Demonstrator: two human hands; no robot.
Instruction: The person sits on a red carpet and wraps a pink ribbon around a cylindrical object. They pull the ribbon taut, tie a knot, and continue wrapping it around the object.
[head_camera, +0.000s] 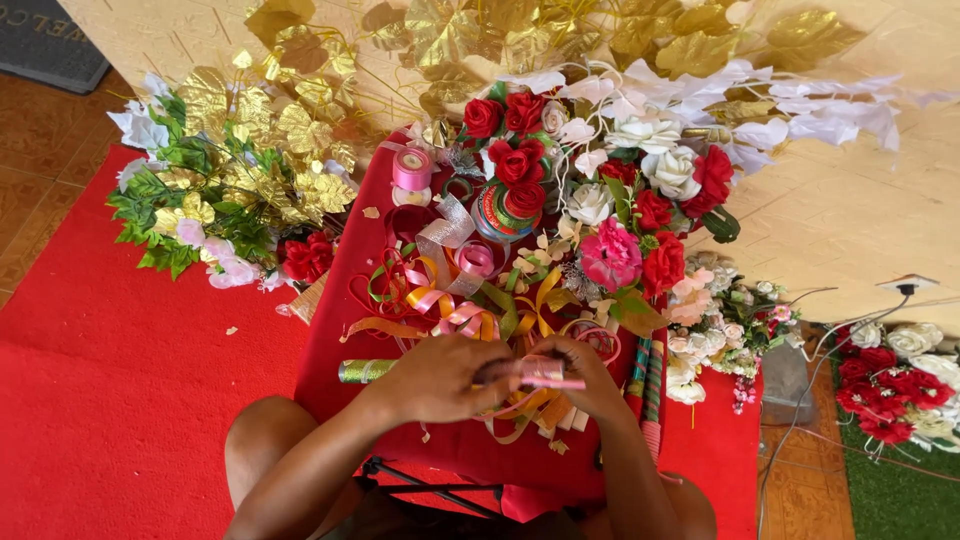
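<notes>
Both my hands meet over a small table covered in red cloth (345, 330). My left hand (440, 378) and my right hand (585, 380) pinch a strip of pink ribbon (545, 372) between them, the fingers closed on it. Just beyond the hands lies a heap of curled ribbons (455, 295) in pink, orange, green and gold. Ribbon spools stand behind the heap: a pink one (412, 168) and a red-and-green one (497, 212).
Artificial red roses (515, 150), white and pink flowers (640, 200) fill the table's far side. Gold and green leaves (225, 170) lie at left on the red carpet (120, 400). More flowers (895, 385) sit at right. A green glittery tube (362, 371) lies by my left wrist.
</notes>
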